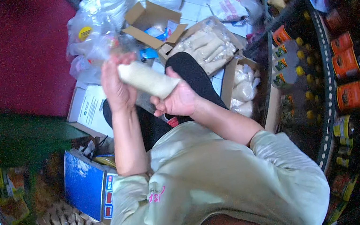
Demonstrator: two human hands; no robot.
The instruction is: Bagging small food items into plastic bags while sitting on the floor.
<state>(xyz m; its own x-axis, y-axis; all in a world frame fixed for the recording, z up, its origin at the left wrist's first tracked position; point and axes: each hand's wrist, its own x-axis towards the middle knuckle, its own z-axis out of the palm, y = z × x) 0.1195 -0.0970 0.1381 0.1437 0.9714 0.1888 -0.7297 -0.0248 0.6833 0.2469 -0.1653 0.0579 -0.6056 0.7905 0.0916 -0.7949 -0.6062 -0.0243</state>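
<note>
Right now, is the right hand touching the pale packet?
Touching: the head view shows the pale packet with its lower end against the right hand, no gap between.

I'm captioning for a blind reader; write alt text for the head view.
The right hand cups one end of a pale cylindrical packet; the left hand is at its other end. Beyond lie an open brown cardboard box and pale packets in clear plastic, with yellow-capped bottles at right.

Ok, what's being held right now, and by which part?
A pale, rounded packet, by its ends: the right hand cups the lower-right end; the left hand is at the upper-left end, its exact grip blurred.
</note>
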